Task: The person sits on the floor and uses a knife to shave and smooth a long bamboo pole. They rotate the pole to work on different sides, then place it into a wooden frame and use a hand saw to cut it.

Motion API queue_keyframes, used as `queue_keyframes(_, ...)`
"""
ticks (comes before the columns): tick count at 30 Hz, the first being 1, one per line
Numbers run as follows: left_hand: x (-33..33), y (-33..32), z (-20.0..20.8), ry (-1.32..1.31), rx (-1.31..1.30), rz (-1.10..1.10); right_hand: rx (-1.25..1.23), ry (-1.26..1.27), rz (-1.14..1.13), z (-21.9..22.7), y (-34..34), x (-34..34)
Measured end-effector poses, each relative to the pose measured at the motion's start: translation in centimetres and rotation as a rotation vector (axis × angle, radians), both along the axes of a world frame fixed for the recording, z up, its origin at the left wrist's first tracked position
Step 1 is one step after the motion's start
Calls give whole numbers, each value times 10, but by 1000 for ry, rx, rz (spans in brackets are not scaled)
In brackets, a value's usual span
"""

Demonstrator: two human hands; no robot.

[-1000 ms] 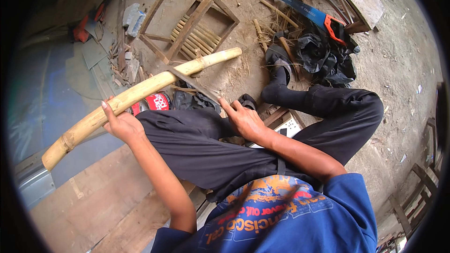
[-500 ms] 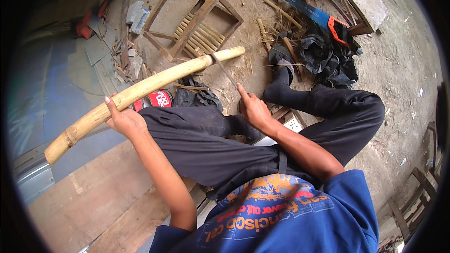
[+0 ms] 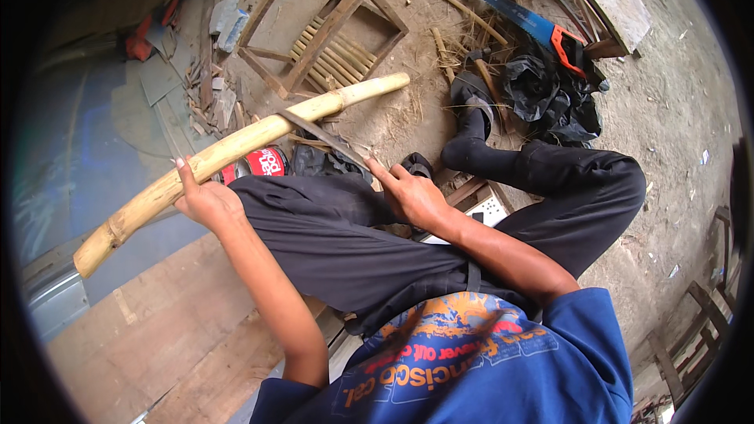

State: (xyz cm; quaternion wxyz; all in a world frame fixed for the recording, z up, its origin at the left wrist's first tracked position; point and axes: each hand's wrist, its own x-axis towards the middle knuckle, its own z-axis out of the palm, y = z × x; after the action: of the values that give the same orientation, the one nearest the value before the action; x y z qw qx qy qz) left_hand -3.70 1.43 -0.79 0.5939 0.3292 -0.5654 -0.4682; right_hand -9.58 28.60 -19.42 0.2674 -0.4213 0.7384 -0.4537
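A long, slightly curved bamboo pole (image 3: pixel 243 144), pale yellow with ringed joints, slants from lower left to upper right in front of me. My left hand (image 3: pixel 210 202) grips its lower part from beneath, the thumb lying along its near side. In my right hand (image 3: pixel 416 198) is a long-bladed knife (image 3: pixel 326 138), its handle hidden by my fingers. The blade crosses the pole near the middle, its tip end resting on the near upper side of the bamboo.
Beyond the pole stands a wooden frame (image 3: pixel 345 20) with bamboo slats. A handsaw (image 3: pixel 522 17) with an orange handle lies by black plastic bags (image 3: pixel 550 94). A red can (image 3: pixel 265 162) sits below the pole. Wood scraps (image 3: pixel 224 102) litter the left, and boards (image 3: pixel 173 322) lie beside me.
My right hand has drawn the knife left and toward me, so the blade now meets the pole nearer its middle. The pole and my left hand stay almost in place.
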Motion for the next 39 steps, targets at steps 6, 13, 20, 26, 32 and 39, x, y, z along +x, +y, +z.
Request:
queue_keyframes(6,-9,10,5,-2,-17,-17,231,-16,-216,-42,0,-25)
queue_keyframes(13,-11,13,3,-49,-42,49,64,-111,-188,-22,-3,-5)
queue_keyframes(20,-8,15,2,-118,-82,73,29,-71,-63,-19,-3,-9)
queue_keyframes(26,-9,13,1,-192,-64,104,95,-131,-238,-45,-5,-18)
queue_keyframes(32,-7,11,2,-177,-53,90,70,-51,-190,-30,-5,-18)
queue_keyframes(39,-10,22,3,-140,-67,15,-5,-94,-196,-37,-4,-17)
